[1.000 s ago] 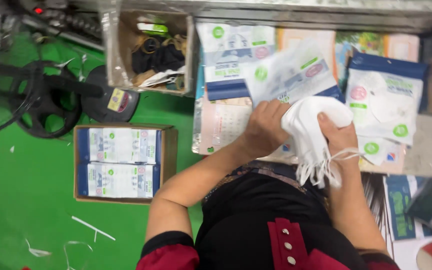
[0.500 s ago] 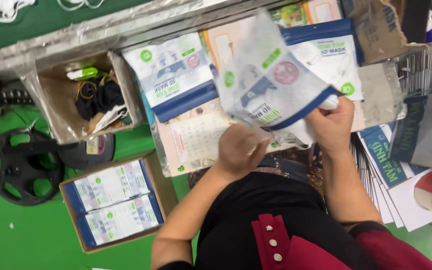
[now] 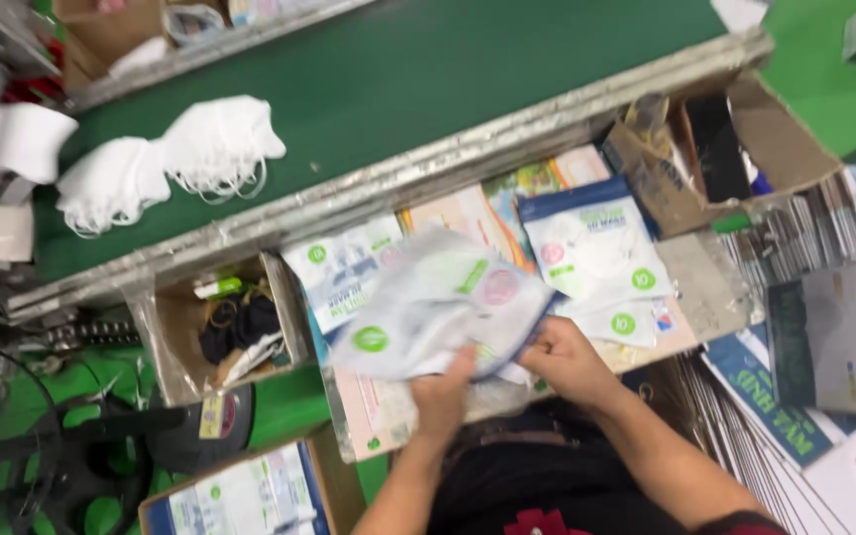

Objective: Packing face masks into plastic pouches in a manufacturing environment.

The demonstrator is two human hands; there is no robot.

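Here, at the worktop:
Pouch: a flat, white printed pouch (image 3: 438,307) with green and pink round marks is held up just above the tabletop (image 3: 705,287), blurred by motion.
Left hand: the left hand (image 3: 445,396) is closed on the pouch's near edge, fingers curled under it.
Right hand: the right hand (image 3: 562,359) is closed at the pouch's right corner; whether it pinches the film or something inside cannot be told.
Handling: the pouch looks light, thin and floppy, likely slick film that bends where unsupported; a pinch at two edges, as both hands have it, seems the surest hold.
Beneath: more filled pouches (image 3: 591,248) and printed sheets lie on the tabletop, overlapping each other.
Edges: a silver-wrapped rail (image 3: 428,178) bounds the far side, and beyond it a green belt (image 3: 428,89) carries loose white masks (image 3: 220,144).
Room: a cardboard box (image 3: 175,332) to the left and another box (image 3: 735,149) to the right hem the work in; free space lies mainly above the stack and toward the person's body.
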